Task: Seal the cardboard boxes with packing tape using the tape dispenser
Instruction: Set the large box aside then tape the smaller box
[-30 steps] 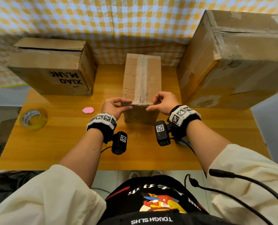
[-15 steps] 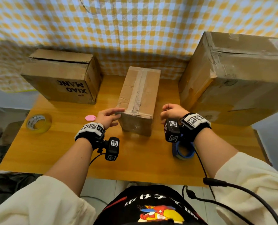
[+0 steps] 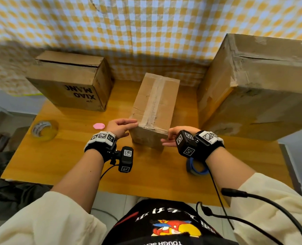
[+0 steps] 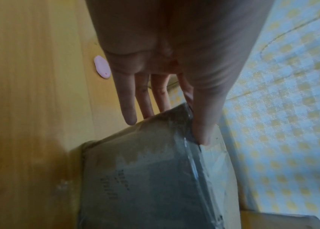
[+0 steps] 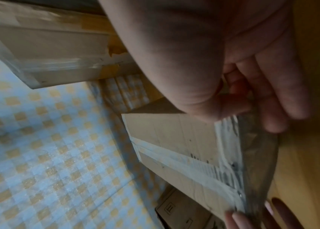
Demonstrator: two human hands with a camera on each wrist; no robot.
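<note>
A small cardboard box (image 3: 155, 105) stands mid-table with a strip of clear tape along its top seam. My left hand (image 3: 129, 126) touches its near left corner: the thumb lies on the top edge and the straight fingers run down the left side (image 4: 145, 178). My right hand (image 3: 167, 137) is at the near right corner, thumb on the top, loose fingers against the near face (image 5: 174, 139). The blue tape dispenser (image 3: 197, 169) lies on the table under my right wrist, held by neither hand.
A medium box (image 3: 70, 82) printed with black letters sits at the back left. A large worn box (image 3: 256, 85) fills the right side. A roll of clear tape (image 3: 44, 129) and a small pink item (image 3: 99, 126) lie left of the hands on the wooden table (image 3: 76, 156).
Both hands left the box's near top edge and the box turned slightly. The right hand pulled back into a fist, then returned to the near right corner; the left slid to the left corner.
</note>
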